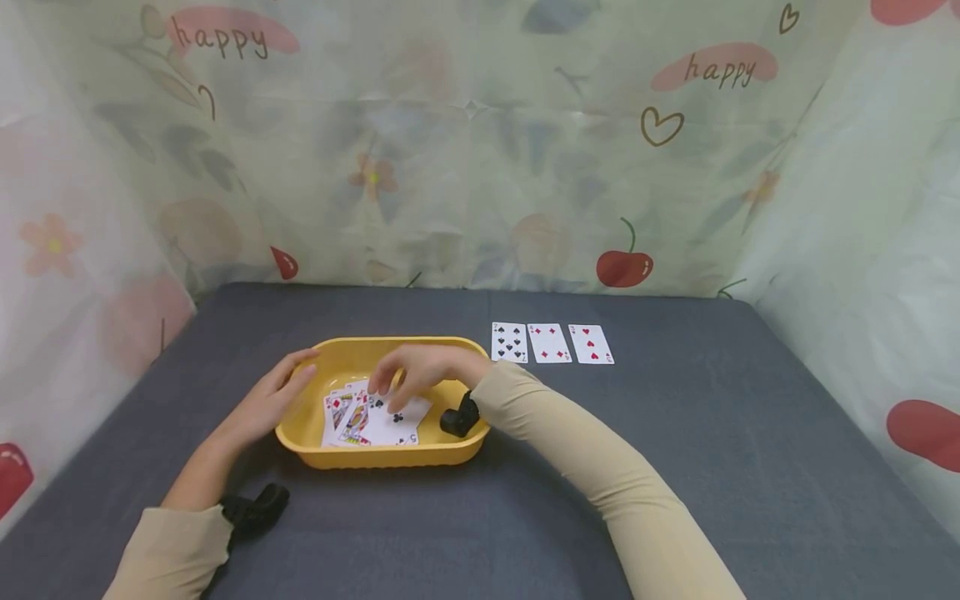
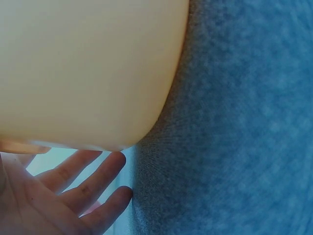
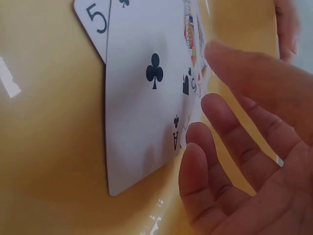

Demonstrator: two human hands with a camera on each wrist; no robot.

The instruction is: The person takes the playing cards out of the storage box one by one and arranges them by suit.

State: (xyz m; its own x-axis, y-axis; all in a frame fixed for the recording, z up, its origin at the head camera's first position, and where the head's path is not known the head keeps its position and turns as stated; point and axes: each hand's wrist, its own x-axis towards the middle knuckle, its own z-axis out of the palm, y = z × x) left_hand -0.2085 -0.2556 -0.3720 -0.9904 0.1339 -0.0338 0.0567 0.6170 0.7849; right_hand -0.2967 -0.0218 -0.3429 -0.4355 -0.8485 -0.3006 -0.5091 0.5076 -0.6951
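Observation:
My left hand [image 1: 273, 400] rests at the left end of a yellow plastic tub [image 1: 390, 457], thumb over the rim. In the left wrist view its fingers [image 2: 95, 188] lie fairly straight and spread along the outside wall. Inside the tub my right hand [image 1: 427, 367] hovers over a loose pile of playing cards [image 1: 390, 429]. Its fingertips [image 3: 193, 161] are bent near the card edges, with no card visibly pinched. An ace of clubs [image 3: 142, 107] lies on top, over a five [image 3: 93, 22]; face cards [image 1: 341, 408] fan out to the left.
Behind the tub's right end, three face-up cards form a row on the dark cloth: a seven of spades [image 1: 509, 342], a four of diamonds [image 1: 550, 343] and a three of hearts [image 1: 591, 344]. A patterned curtain [image 1: 465, 183] stands at the table's back edge.

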